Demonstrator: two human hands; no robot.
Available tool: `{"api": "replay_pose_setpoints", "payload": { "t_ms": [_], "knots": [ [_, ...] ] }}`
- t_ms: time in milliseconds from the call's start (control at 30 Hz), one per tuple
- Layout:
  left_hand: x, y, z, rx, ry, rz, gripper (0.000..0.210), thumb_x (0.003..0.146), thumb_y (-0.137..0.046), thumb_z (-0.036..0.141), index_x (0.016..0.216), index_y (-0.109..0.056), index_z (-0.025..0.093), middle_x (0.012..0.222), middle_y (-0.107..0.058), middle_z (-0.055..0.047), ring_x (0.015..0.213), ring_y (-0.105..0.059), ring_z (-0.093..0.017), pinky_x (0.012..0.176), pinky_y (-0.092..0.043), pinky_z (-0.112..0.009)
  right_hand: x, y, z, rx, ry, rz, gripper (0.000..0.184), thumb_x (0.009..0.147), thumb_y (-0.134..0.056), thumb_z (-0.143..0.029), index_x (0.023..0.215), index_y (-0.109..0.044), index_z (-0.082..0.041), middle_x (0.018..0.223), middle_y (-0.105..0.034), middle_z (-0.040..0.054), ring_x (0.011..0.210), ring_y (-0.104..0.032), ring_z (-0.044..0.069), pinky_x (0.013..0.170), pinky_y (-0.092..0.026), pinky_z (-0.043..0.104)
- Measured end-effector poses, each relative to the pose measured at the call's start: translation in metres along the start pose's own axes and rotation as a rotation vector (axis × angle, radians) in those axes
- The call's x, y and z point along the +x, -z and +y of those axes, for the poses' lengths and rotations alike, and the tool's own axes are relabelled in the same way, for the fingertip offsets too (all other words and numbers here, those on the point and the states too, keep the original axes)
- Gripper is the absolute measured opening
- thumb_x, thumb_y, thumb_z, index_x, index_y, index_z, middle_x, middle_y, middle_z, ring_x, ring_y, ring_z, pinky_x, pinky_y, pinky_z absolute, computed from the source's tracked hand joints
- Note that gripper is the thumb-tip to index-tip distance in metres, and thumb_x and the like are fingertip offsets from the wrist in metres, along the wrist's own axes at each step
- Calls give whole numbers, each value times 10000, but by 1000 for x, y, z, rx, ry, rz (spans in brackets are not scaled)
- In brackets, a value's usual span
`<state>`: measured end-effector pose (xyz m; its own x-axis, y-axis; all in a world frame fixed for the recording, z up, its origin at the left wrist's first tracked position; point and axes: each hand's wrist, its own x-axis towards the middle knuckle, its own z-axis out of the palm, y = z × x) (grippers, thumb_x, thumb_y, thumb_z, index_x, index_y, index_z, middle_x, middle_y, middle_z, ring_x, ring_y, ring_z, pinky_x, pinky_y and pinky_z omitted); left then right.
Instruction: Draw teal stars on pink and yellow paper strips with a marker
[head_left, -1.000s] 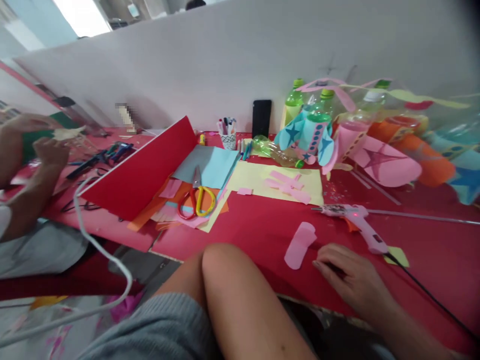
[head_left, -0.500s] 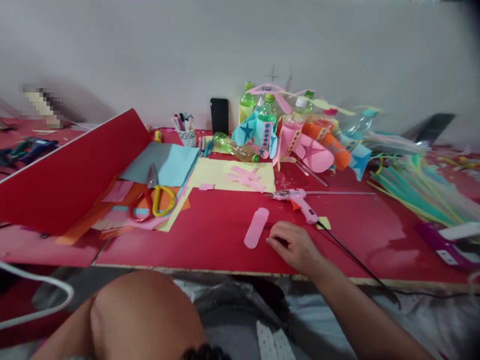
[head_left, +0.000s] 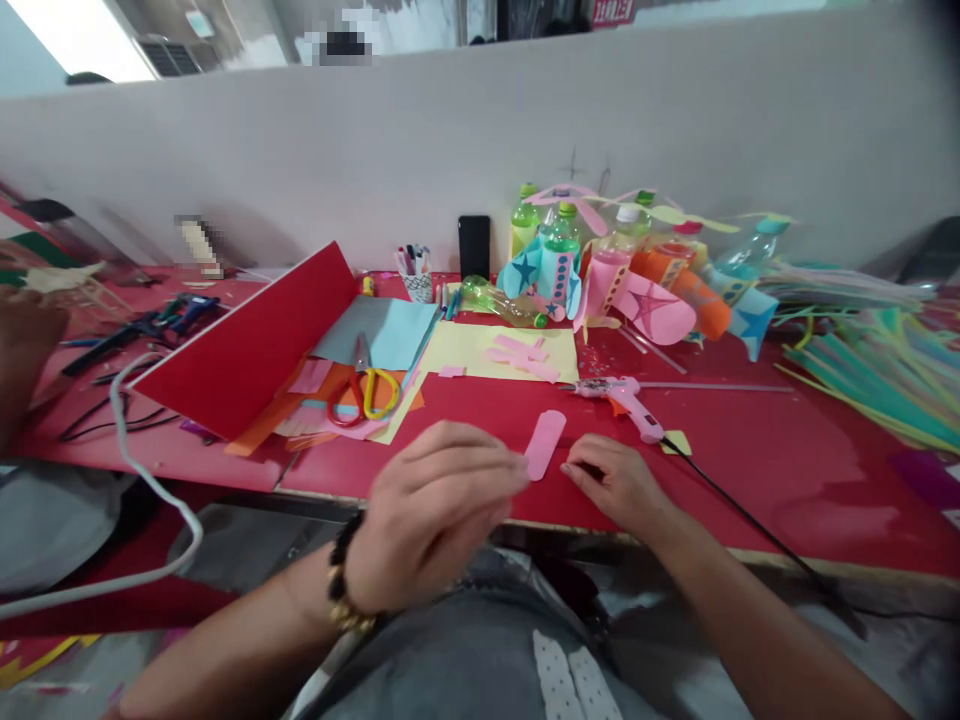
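A pink paper strip (head_left: 546, 446) with rounded ends lies on the red tabletop between my two hands. My left hand (head_left: 439, 505), with a beaded bracelet at the wrist, is above the table's front edge. Its loosely bent fingers reach toward the strip's lower left side; its thumb is mostly hidden, and nothing shows in it. Resting on the table right of the strip, my right hand (head_left: 611, 480) is loosely curled, no object visible in it. Beyond it lies a pink hot glue gun (head_left: 626, 400) with a clear glue stick in its back.
Scissors (head_left: 364, 385) lie on coloured paper at left, beside a tilted red board (head_left: 255, 350). Decorated bottles (head_left: 615, 255) stand at the back, near a pen cup (head_left: 416, 275). A black cord (head_left: 735, 510) crosses the right side. Another person's hand (head_left: 30, 330) is far left.
My left hand has come down into view beside the pink strip, where earlier only a raised arm showed. The view has shifted left. My right hand stays by the strip.
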<state>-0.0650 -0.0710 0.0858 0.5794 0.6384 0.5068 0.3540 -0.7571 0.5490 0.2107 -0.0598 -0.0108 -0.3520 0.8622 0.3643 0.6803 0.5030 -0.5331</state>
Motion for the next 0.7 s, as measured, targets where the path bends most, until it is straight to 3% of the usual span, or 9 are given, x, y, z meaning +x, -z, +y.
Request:
{"api": "replay_pose_setpoints", "payload": {
  "t_ms": [100, 167, 233, 300, 400, 500, 700],
  "knots": [
    [-4, -37, -23, 225, -13, -184, 367, 930, -576, 286, 1297, -562, 291, 1243, -639, -32, 1146, -563, -222, 1026, -462, -399, 0, -4, 3, -47, 27, 44, 179, 939, -512, -252, 835, -637, -177, 860, -658, 70, 817, -594, 173, 762, -492, 318],
    [-12, -65, -38, 347, -50, -349, 474, 930, -578, 355, 1383, -490, 246, 1393, -530, -79, 1289, -462, -258, 1097, -390, -443, 1, -8, 6, -97, 45, 76, 177, 931, -509, -242, 965, -667, -169, 1040, -680, 107, 991, -596, 223, 913, -478, 407],
    [-19, -86, -48, 421, -75, -415, 531, 913, -586, 452, 1410, -442, 334, 1467, -454, -29, 1352, -386, -296, 1128, -322, -517, 1, -13, 9, -149, 61, 73, 263, 926, -487, -207, 1122, -658, -167, 1209, -652, 124, 1181, -533, 279, 1017, -421, 496],
    [-24, -95, -53, 437, -79, -440, 544, 941, -514, 495, 1446, -386, 336, 1502, -412, -12, 1381, -340, -301, 1151, -269, -540, 2, -18, 11, -191, 58, 52, 343, 923, -467, -183, 1229, -621, -168, 1300, -617, 127, 1301, -453, 324, 1031, -406, 550],
    [-26, -89, -56, 405, -44, -438, 566, 981, -380, 539, 1488, -315, 296, 1494, -430, -12, 1396, -314, -281, 1175, -212, -536, 1, -23, 12, -222, 45, 26, 394, 931, -453, -189, 1307, -570, -176, 1305, -622, 125, 1318, -454, 341, 1007, -431, 578],
    [-24, -74, -64, 407, 5, -420, 604, 973, -362, 574, 1496, -300, 279, 1494, -432, -16, 1419, -271, -287, 1178, -182, -555, -1, -23, 10, -219, 34, 32, 424, 946, -459, -235, 1364, -509, -185, 1349, -590, 132, 1266, -522, 318, 1002, -453, 562],
    [-19, -56, -86, 537, 133, -339, 515, 973, -398, 541, 1423, -424, 292, 1498, -426, -16, 1433, -250, -301, 1157, -203, -598, -10, -9, -2, -130, 21, 86, 344, 968, -469, -271, 1308, -486, -223, 1133, -711, 57, 1086, -650, 173, 953, -525, 334]
  ]
}}
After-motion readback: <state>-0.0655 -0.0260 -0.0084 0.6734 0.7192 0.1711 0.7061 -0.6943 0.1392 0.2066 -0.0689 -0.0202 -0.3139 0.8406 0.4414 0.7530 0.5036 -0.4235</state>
